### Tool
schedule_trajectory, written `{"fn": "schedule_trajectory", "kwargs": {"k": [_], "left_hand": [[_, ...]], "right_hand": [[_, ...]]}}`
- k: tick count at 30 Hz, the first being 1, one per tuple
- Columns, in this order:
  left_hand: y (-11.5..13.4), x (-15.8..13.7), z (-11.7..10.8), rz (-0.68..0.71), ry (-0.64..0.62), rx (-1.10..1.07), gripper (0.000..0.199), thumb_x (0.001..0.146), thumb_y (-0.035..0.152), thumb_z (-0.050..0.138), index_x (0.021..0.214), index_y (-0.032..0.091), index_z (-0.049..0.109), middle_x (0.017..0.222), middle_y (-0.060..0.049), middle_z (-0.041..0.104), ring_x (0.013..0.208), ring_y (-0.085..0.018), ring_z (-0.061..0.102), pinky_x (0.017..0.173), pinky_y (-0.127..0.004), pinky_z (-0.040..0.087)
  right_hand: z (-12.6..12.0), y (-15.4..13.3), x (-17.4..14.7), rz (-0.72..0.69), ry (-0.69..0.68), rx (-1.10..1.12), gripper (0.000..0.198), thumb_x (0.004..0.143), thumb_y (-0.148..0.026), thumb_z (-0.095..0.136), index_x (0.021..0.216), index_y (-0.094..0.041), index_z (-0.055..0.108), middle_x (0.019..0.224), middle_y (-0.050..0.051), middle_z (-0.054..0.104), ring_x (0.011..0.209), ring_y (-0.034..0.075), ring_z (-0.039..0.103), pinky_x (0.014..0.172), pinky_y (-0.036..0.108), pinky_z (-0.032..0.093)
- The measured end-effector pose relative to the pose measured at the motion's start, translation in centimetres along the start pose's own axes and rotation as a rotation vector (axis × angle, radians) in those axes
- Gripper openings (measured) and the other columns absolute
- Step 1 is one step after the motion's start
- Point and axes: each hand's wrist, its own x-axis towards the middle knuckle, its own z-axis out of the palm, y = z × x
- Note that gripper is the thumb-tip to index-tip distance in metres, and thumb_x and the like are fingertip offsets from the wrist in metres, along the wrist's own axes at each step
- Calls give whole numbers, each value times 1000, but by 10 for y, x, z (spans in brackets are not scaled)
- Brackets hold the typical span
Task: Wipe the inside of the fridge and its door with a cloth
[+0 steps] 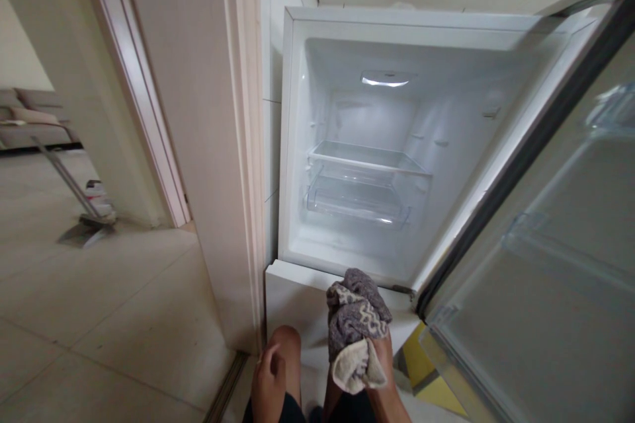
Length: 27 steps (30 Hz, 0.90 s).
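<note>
A crumpled grey cloth [358, 320] with cream patterning is bunched in my right hand [383, 349], in front of the lower edge of an open fridge [292, 145]. The cloth covers most of that hand's fingers. My left hand [269, 380] rests by my left knee [290, 342], fingers loosely bent and holding nothing. Inside the lit fridge are a glass shelf [367, 157] and, below it, a clear plastic drawer [357, 205].
The fridge door [560, 264] stands swung open on the right, with clear door racks. A yellow panel [436, 390] shows beneath it. To the left are a wooden door frame [243, 145], a broom and dustpan [86, 228] on the tiled floor, and a sofa [34, 122].
</note>
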Motion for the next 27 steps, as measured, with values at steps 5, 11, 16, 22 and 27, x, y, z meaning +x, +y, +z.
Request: {"fn": "schedule_trajectory", "kwargs": {"k": [5,11,16,22,27], "left_hand": [[23,-35,-18,9,51,-184,40,83,48,45,101,25,74,110,-10,78,106,-31,71,97,-43,55],[152,-81,-41,398,-119,-196,43,94,43,44,120,27,74,129,-8,71,130,-29,59,113,-44,46],[230,-73,-57,470,-268,-278,81,92,44,46,164,20,18,171,-5,20,158,-29,20,127,-48,27],[271,-37,-74,356,-365,-836,101,79,55,72,161,24,21,163,-14,38,142,-32,50,117,-44,45],[286,-14,-81,230,-338,-1102,89,61,53,88,138,21,58,126,-14,71,114,-32,69,103,-42,56]], "right_hand": [[2,-33,-5,0,180,17,73,77,-54,64,141,-21,53,129,11,67,117,29,65,103,43,52],[21,-71,-9,-118,250,-84,82,85,-47,59,157,-23,27,156,13,41,141,28,45,118,44,38],[30,-92,-6,-309,148,-65,98,82,-45,68,161,-26,14,161,15,31,148,34,36,122,55,31],[14,-126,2,-743,-339,-200,84,87,-26,63,160,-40,24,169,6,18,155,33,25,119,56,38],[0,-164,3,-873,-618,-236,92,83,-18,58,163,-34,16,169,5,22,155,30,23,125,58,25]]}}
